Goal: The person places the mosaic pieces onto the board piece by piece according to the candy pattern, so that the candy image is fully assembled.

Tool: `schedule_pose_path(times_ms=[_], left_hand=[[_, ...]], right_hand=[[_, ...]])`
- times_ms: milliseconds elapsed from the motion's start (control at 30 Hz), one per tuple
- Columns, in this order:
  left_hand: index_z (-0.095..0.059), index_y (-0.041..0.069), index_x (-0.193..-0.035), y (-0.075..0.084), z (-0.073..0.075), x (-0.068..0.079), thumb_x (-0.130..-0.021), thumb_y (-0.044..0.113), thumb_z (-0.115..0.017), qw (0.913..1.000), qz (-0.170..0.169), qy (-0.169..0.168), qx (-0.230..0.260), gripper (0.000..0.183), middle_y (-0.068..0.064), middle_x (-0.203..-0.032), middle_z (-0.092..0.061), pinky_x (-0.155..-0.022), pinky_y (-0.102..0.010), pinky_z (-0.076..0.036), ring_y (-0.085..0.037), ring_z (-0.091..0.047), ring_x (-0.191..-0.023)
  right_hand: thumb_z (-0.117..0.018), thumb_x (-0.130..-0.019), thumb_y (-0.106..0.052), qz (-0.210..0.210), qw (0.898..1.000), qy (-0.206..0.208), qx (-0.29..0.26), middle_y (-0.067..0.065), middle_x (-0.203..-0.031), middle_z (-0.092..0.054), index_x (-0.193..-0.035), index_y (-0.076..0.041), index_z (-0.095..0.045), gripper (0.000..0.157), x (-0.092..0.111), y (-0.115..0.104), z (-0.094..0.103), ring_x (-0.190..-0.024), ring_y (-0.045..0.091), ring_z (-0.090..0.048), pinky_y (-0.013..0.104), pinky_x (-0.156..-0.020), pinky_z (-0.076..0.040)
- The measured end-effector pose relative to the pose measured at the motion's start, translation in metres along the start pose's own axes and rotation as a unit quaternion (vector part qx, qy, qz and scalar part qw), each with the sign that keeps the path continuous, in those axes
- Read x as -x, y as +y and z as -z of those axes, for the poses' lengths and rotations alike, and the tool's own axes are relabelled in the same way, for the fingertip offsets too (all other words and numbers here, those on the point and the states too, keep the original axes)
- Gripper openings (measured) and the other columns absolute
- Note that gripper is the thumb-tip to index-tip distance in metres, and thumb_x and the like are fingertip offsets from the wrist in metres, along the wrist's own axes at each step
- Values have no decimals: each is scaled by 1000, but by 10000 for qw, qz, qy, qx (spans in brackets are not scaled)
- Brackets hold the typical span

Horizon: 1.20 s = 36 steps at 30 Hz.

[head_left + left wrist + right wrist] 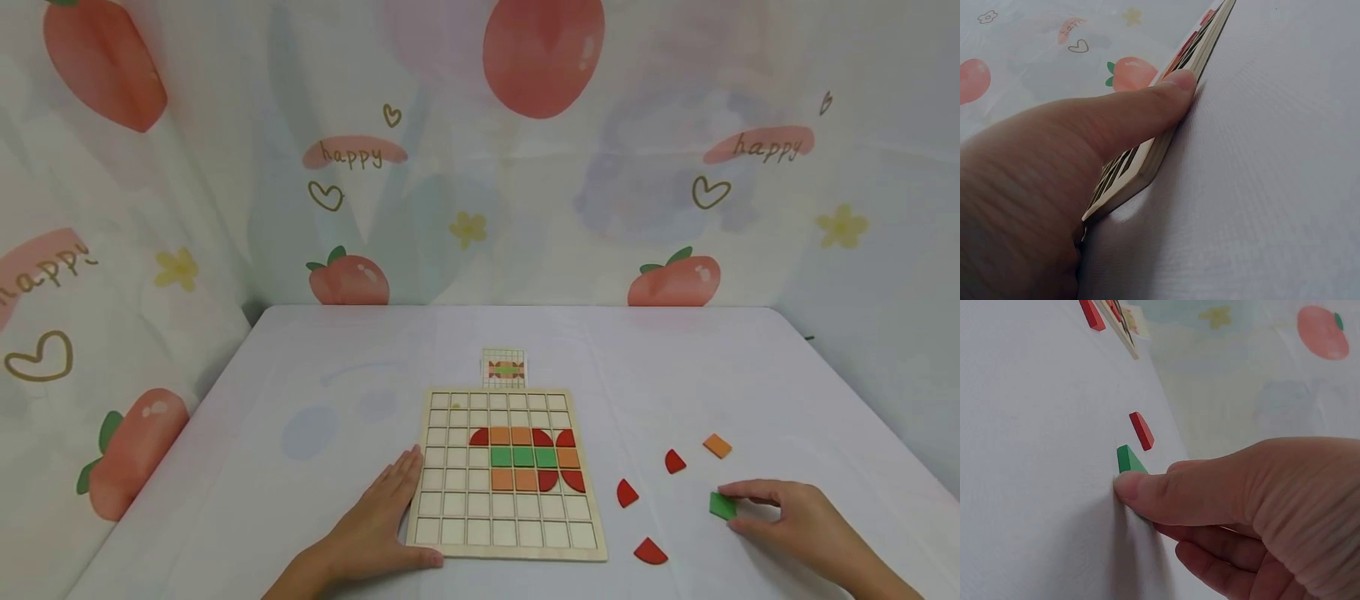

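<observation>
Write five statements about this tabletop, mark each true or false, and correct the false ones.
1. The small card lies at the board's far edge. True.
2. The left hand rests on the small card. False: it touches the board's edge.
3. The right hand pinches a green tile. True.
4. The loose orange tile lies left of the board. False: it lies to the right.
5. Three red pieces lie off the board. True.

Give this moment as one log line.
left hand: touches board; right hand: pinches green tile; off board: three red pieces, orange tile
</observation>
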<state>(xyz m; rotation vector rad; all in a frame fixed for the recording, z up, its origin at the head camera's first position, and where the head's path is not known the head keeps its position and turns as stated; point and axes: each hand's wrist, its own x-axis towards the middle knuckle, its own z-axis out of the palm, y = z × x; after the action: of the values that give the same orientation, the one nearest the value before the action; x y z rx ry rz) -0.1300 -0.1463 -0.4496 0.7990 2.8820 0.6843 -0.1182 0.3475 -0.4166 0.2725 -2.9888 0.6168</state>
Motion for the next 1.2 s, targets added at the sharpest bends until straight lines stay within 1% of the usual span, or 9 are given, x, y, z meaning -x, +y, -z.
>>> schedule_pose_path(times_ms=[133,267,367,633,733,867,1000,1067,1200], left_hand=[[-10,0,-146,-1,0,-1,-68,77,-54,10000,-6,-34,-4,118,-10,-153,-7,-109,-43,-14,-23,-7,-138],[-10,0,-146,-1,0,-1,-68,77,-53,10000,-33,-42,-22,118,-10,-153,-7,-109,-43,-14,-23,-7,-138],[-10,0,-146,-1,0,-1,-68,77,-53,10000,-20,-60,-10,118,-10,-153,-7,-109,-42,-14,-22,-6,-138],[-11,0,-146,-1,0,-1,-68,78,-53,10000,-14,-39,-45,118,-10,-153,-7,-109,-42,-15,-22,-7,-138],[-11,0,-146,-1,0,0,-68,77,-53,10000,0,-53,-14,118,-10,-153,-7,-109,-42,-15,-22,-6,-138],[-10,0,-146,-1,-1,-1,-68,77,-53,10000,23,-69,20,118,-10,-153,-7,-109,-43,-14,-22,-6,-138],[-10,-1,-146,-1,-1,-1,-68,76,-54,10000,-14,-56,26,118,-10,-153,-7,-109,-42,-14,-22,-6,-138],[-10,-1,-146,0,0,-1,-68,76,-54,10000,-33,-50,36,118,-11,-153,-7,-109,-42,-14,-23,-6,-138],[-11,-1,-146,0,0,-1,-68,76,-54,10000,-37,-43,19,118,-11,-153,-7,-109,-42,-14,-23,-7,-138]], right_hand=[[-83,-64,-15,15,10000,0,-45,-1,-90,-68,-94,-11,-73,32,0,3,-3,-82,1,-59,24,-69,-51],[-84,-62,-12,313,9986,368,-201,-5,-85,-68,-90,-12,-73,30,1,5,-7,-80,-6,-56,8,-67,-43],[-84,-60,-12,408,9975,528,-226,-7,-84,-68,-89,-12,-73,31,0,5,-9,-81,-8,-56,2,-67,-38],[-83,-64,-19,134,9991,342,-207,-5,-89,-68,-95,-14,-72,33,-7,-2,-10,-85,-6,-56,15,-68,-48],[-83,-63,-14,465,9966,613,-291,-8,-88,-68,-94,-13,-73,32,-12,-9,-10,-85,-5,-56,9,-69,-44],[-83,-61,-5,1229,9861,977,-535,-11,-86,-67,-92,-12,-72,33,-23,-19,-12,-83,-3,-59,2,-71,-38],[-82,-61,-3,1709,9780,988,-674,-13,-86,-67,-93,-14,-72,36,-35,-35,-16,-79,3,-60,11,-68,-45],[-82,-62,-3,1777,9780,882,-641,-14,-87,-67,-94,-14,-72,35,-41,-43,-18,-80,4,-60,18,-67,-49],[-81,-66,-7,1681,9821,575,-633,-15,-90,-66,-97,-14,-72,33,-51,-60,-23,-82,6,-60,27,-67,-53]])
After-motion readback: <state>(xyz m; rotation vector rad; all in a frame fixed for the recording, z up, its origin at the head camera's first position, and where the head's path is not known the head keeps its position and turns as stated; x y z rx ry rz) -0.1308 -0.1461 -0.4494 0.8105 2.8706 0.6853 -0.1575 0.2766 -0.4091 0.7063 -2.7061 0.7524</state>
